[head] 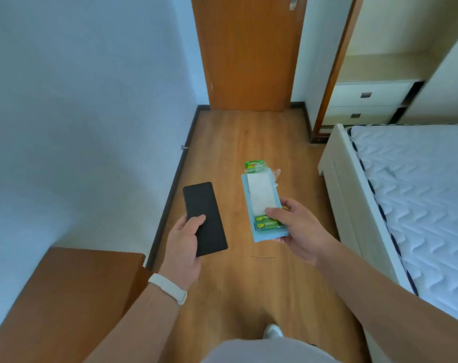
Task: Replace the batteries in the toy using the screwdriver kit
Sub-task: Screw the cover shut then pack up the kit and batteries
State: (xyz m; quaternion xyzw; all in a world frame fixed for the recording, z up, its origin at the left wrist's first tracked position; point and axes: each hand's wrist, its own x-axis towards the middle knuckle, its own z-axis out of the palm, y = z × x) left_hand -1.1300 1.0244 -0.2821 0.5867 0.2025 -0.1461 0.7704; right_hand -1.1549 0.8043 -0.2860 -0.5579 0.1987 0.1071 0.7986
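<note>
Room: wooden floor (248, 137) between white wall (78, 113) and bed (419, 192).
Left hand (183, 242): fingers and thumb wrapped round a black flat case (204, 216), likely the screwdriver kit, carried level.
Right hand (298, 229): thumb clamps the green battery pack (267, 223) onto a pale blue slab (271, 235), probably the toy, stacked for one-handed carrying.

The floor of warm brown wooden planks (248, 142) runs to an orange-brown wooden door (248, 48) at its far edge, with a dark skirting board (170, 195) lining its left edge. Along the right edge stands a white bed frame (353, 205) bearing a white quilted mattress (419, 192). A brown wooden cabinet (65, 297) stands in the near left corner, and a white shoe (273, 331) rests at the near edge
</note>
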